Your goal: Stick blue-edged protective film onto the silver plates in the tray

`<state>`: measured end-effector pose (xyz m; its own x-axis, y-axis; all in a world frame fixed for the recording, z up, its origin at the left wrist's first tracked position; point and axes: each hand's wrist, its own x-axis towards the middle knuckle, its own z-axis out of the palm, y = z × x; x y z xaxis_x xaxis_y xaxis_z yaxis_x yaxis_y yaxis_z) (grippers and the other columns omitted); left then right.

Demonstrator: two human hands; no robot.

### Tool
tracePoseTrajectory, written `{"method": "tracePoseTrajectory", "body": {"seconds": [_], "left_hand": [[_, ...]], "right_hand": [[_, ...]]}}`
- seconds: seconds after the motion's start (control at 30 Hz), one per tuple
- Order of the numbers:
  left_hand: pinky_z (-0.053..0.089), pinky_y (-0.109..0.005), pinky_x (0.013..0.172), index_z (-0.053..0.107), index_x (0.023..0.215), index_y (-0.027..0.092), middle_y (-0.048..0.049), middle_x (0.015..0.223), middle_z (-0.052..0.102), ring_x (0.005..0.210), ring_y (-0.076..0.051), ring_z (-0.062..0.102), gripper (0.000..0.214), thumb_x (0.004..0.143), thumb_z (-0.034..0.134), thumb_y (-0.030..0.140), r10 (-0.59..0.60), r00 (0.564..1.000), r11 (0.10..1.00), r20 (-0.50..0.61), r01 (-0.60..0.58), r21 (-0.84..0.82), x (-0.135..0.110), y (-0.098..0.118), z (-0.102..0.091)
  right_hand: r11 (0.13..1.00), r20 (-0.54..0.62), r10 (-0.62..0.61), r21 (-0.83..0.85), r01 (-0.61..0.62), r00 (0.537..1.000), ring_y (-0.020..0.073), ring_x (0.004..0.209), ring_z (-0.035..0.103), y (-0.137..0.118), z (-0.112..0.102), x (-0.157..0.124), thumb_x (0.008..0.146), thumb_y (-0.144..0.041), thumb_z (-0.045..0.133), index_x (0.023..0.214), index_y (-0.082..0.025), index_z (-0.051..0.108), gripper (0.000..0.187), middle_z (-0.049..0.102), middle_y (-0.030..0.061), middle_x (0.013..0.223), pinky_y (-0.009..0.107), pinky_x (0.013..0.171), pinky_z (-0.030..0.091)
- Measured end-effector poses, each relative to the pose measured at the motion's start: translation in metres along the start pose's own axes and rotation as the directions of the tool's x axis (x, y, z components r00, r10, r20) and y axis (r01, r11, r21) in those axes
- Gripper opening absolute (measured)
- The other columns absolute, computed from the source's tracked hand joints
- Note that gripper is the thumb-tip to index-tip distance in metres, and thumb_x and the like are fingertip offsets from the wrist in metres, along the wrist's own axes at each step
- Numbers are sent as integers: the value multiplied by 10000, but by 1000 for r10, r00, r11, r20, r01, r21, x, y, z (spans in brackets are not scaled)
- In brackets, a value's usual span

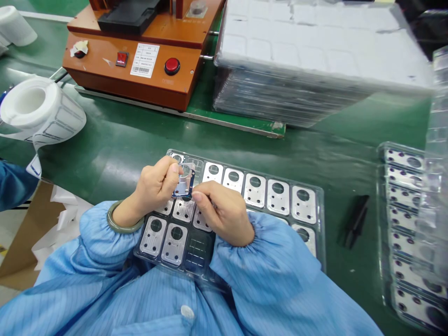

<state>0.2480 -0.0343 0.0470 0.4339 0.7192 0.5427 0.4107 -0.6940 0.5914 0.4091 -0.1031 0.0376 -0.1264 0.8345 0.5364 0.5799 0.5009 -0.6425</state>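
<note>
Left hand [154, 184] closed in a pinch on a small metal plate [184, 181] with a bluish film, held up just over the near-left part of a clear blister tray [317, 196]. Right hand [221, 213] also closed, fingertips [198, 196] on the plate's lower edge, so both hands are gripping it. More metal plates [255, 190] sit in the tray pockets under and ahead of the hands. Jade bangle [121, 221] on left wrist. Right of the right hand: black tool-like piece [355, 221], exact type unclear, then a second tray of plates [402, 224]. Ahead: orange bench machine [133, 70], stacked trays [301, 70]. Far left of the left hand: white label roll [38, 109], another person's blue sleeve [14, 184].
</note>
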Motion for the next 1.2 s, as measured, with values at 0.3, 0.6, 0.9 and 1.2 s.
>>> {"method": "tracePoseTrajectory", "body": {"seconds": [0.3,0.6,0.9,1.2], "left_hand": [[325,-126,443,538,766,134,38,566,544,435,-7,439,189,905,412,146,-24,999,999,34,25,-28,1,3,-1],[353,-143,466,562,760,143,23,567,542,463,-26,458,261,938,387,220,-165,986,981,31,167,-97,0,1,-1],[363,-127,468,553,762,142,30,563,525,461,-20,443,266,944,388,245,-181,983,964,31,183,-194,-2,-1,0],[372,-133,465,565,748,138,18,564,524,471,-28,445,292,941,390,268,-188,981,963,49,194,-185,-1,-1,0]], "right_hand": [[953,-94,-226,-230,200,970,99,635,581,3,1,-3,873,-172,528,797,-121,596,114,644,30,705,213,581,412],[991,-262,23,-122,-57,965,101,679,598,0,-1,-3,905,-184,454,914,-125,615,171,658,51,778,218,613,447],[947,181,252,155,-281,951,49,551,481,-3,-2,2,901,-308,512,752,-132,593,245,577,4,637,174,533,374],[777,405,421,300,-553,812,56,541,461,0,-3,2,894,-433,482,723,-140,558,348,558,4,610,193,536,364]]}}
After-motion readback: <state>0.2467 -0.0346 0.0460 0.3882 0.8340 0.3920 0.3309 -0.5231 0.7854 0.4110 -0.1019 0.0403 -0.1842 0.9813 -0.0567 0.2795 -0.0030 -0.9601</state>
